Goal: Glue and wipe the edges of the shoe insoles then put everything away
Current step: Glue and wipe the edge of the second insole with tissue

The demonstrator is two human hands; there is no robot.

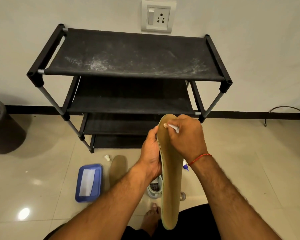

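My left fingers [151, 135] clasp the raised insole [171, 179] by its edge; my right fingers [176, 125] pinch a small white wad [170, 126] against its toe. On the floor [249, 161] below lie the second insole [118, 168], a blue tray [80, 184], a white cap [107, 157] and a shoe [154, 187], partly hidden by my arms, before the black rack [128, 54].

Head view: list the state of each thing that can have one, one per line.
Held insole: upright, gripped by left hand.
Right hand: pressing a small white wipe on the insole's top edge.
Second insole: flat on floor.
Blue box: lid on.
White cap: off, loose on floor.
Shoe rack: top shelf dusty.
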